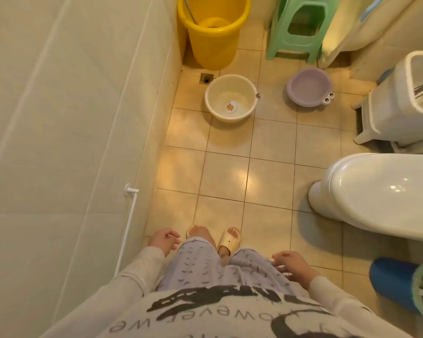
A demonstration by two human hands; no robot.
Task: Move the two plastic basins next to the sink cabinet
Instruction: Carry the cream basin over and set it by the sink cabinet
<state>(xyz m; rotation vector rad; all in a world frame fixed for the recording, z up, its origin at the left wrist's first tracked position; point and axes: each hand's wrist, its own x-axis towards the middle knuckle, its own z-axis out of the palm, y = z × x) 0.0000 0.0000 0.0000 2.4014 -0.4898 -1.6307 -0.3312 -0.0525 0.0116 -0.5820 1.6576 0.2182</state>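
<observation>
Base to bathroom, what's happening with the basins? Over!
Left hand and right hand empty, down by legs. Cream basin and purple basin on floor ahead, untouched. Path clear; toilet on right.

One head-worn wide-angle view looks steeply down and forward over the person's torso; the tiled floor (225, 172) stretches ahead beyond both hands, fairly distant.
</observation>
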